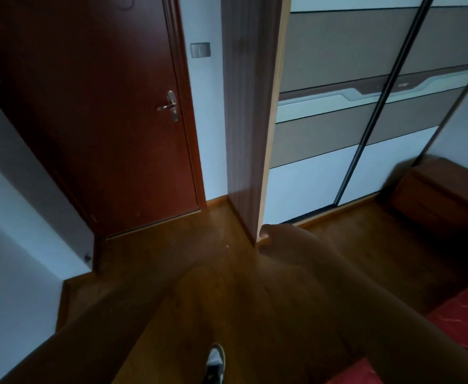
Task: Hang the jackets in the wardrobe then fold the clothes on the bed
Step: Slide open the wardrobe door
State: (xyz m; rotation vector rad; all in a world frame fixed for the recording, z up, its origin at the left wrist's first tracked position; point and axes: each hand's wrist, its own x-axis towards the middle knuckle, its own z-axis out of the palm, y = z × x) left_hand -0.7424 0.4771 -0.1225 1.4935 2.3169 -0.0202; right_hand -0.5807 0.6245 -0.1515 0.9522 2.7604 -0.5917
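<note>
The wardrobe stands ahead with its sliding doors drawn across, brown and white panels on them. Its dark wooden side panel faces me. My right hand reaches in from the lower right to the wardrobe's front corner edge. It is blurred by motion, its fingertips look curled, and I cannot tell whether it touches the edge. My left arm stretches forward from the lower left as a faint smear, and the hand itself cannot be made out. A corner of the bed with a red cover shows at the lower right. No jackets or clothes are in view.
A shut dark red room door with a metal handle is on the left. A wooden nightstand stands right of the wardrobe. Wooden floor lies between. My shoe shows at the bottom. A white wall runs along the left.
</note>
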